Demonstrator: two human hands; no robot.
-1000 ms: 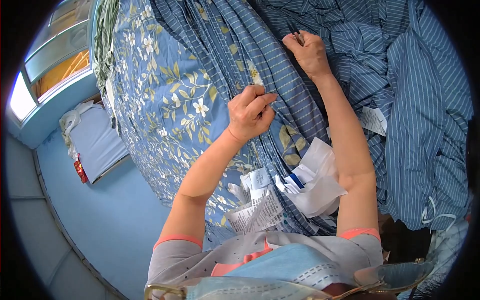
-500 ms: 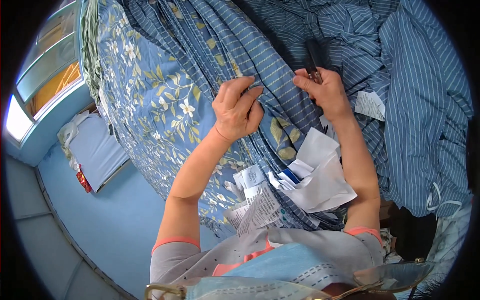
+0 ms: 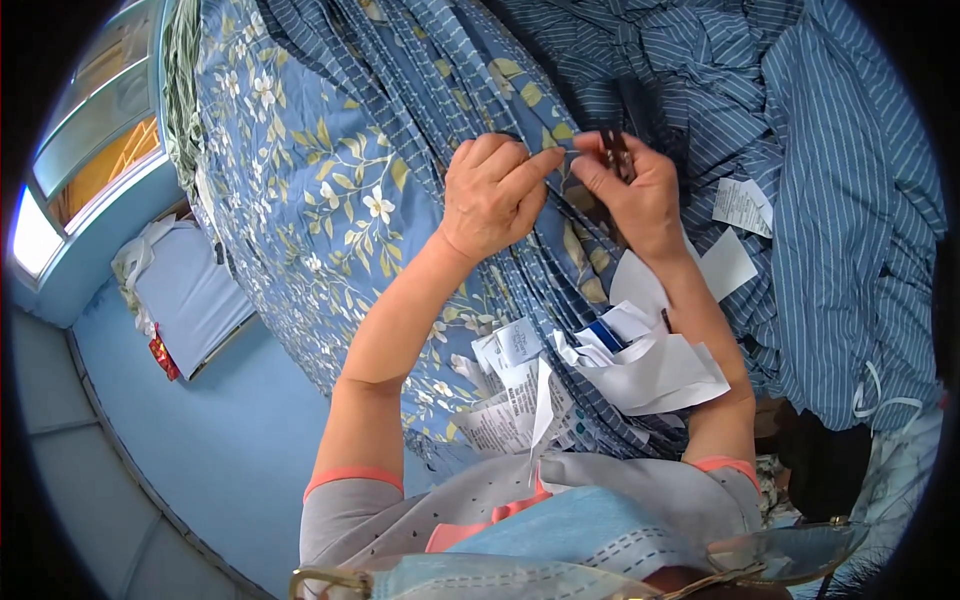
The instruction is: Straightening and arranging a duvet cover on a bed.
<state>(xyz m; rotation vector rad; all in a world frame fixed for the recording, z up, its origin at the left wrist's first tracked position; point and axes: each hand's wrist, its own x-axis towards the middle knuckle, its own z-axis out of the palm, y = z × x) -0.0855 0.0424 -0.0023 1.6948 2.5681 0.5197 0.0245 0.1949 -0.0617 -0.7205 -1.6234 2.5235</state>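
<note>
A large blue fabric [image 3: 340, 200] with white flowers and green-yellow leaves spreads before me, its striped side showing in long gathered folds. My left hand [image 3: 492, 195] is closed on these folds, its index fingertip pointing toward the right hand. My right hand [image 3: 645, 195] curls around a small dark metal tool [image 3: 617, 160] that looks like thread snips; motion blurs it. The fingertips of both hands are close together but apart. Below the hands, printed white labels [image 3: 515, 395] and loose white paper pieces [image 3: 660, 370] lie on the folds, by my right forearm.
Blue striped fabric [image 3: 850, 220] is heaped on the right, with a white tag [image 3: 742, 205] and a white cord [image 3: 870, 395]. A long dark object [image 3: 640, 110] lies beyond my right hand. At left are a window [image 3: 95, 160] and a low pale-blue surface [image 3: 195, 295].
My left hand has shifted right and slightly up, closer to the right hand. The folds between them have turned, showing more floral print. The white papers have shifted.
</note>
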